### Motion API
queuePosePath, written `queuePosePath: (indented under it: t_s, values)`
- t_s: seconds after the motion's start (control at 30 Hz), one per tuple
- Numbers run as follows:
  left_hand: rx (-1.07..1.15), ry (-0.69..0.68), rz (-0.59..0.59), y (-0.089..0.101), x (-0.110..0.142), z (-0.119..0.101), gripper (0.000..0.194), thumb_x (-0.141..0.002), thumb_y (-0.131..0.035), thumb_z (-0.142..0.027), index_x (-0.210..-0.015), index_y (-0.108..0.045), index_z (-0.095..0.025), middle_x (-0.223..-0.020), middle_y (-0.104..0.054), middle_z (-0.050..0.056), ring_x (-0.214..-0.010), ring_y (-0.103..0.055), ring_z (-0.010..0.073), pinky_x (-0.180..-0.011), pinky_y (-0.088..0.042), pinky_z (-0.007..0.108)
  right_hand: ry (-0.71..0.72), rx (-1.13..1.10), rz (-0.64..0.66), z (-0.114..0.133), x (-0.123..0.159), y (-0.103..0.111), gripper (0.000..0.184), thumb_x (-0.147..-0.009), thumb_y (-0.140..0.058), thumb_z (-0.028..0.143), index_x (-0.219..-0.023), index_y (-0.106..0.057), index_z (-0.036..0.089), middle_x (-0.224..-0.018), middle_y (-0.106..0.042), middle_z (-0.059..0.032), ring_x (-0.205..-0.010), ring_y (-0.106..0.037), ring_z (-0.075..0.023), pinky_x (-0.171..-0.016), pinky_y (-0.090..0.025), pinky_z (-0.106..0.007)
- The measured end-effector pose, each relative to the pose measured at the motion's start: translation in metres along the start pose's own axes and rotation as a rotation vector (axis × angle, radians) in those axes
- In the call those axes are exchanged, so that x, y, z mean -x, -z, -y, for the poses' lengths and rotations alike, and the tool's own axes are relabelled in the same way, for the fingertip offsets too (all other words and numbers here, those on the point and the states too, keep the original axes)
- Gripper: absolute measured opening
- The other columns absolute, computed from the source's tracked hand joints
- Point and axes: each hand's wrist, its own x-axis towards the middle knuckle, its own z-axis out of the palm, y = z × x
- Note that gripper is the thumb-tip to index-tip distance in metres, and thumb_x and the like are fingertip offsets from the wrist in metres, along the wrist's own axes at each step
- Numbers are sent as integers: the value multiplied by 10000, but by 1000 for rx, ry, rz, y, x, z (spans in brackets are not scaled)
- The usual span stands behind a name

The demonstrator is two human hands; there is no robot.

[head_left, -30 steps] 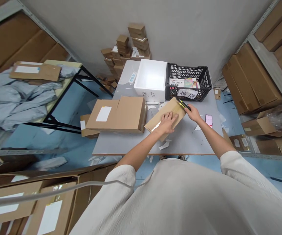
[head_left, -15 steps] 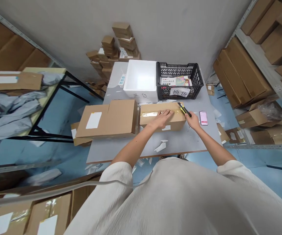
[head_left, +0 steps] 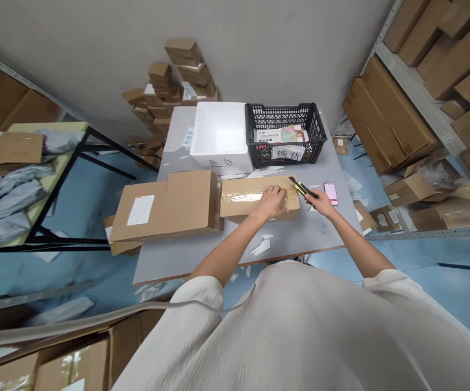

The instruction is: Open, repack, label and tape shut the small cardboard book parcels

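A long cardboard box [head_left: 235,203] with clear tape along its top lies on the grey table in front of me. My left hand [head_left: 272,203] rests on the box's top toward its right end, fingers bent and apart from the thumb, which is near the front edge. In my right hand [head_left: 321,203] is a yellow-and-black utility knife [head_left: 302,188], its front end over the box's right end. This hand is just off the box's right side, close to a phone [head_left: 330,193] with a lit screen.
A larger labelled carton [head_left: 169,206] stands left of the box. Behind are a white foam bin [head_left: 218,130] and a black crate [head_left: 286,130] with printed items inside. Paper scraps [head_left: 262,245] lie near the table's front edge [head_left: 202,270]. Shelving with cartons [head_left: 398,119] flanks the right.
My left hand's fingers have drawn in from lying flatter on the box. The knife has shifted slightly relative to the box's right end. The whole view has turned a little to the right.
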Motion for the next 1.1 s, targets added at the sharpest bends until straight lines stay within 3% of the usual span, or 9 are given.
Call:
queuePosePath:
  t_s: [0.23,0.43,0.73,0.93,1.1]
  values:
    - [13,54,61,2,-9,-3,803,-811,-946,-439,-1490,-590,-197,-1493,-560,200,-1418,-556,422,-1191,-481,490,15,97,94,11,-4,54,576,-902,-772,759,-1042,-726,202,-889,-770,-76,-713,-644,-186,-645,-547,-305]
    - [28,63,56,-1,-11,-4,823,-788,-957,-416,-1505,-592,-241,-1479,-557,183,-1429,-544,429,-1206,-459,498,51,200,254,17,-19,77,558,-899,-777,695,-1114,-784,180,-921,-798,-84,-788,-659,-216,-636,-504,-292]
    - [7,62,45,1,-6,-5,821,-819,-939,-402,-1535,-573,-238,-1498,-563,188,-1445,-542,431,-1223,-447,512,61,351,392,19,-40,80,403,-879,-768,591,-995,-804,207,-817,-777,-25,-743,-625,-202,-689,-474,-297]
    - [-5,55,45,1,-8,-3,806,-815,-944,-416,-1520,-595,-244,-1474,-573,177,-1432,-548,437,-1221,-448,506,-23,240,457,23,-26,82,475,-838,-794,674,-924,-793,208,-712,-723,5,-613,-547,-157,-568,-418,-270]
    - [-1,56,35,0,-8,-4,799,-812,-943,-397,-1519,-602,-247,-1450,-582,175,-1400,-568,430,-1202,-463,508,-10,173,397,23,-11,70,521,-829,-802,702,-937,-777,193,-732,-716,-10,-639,-568,-154,-581,-428,-266]
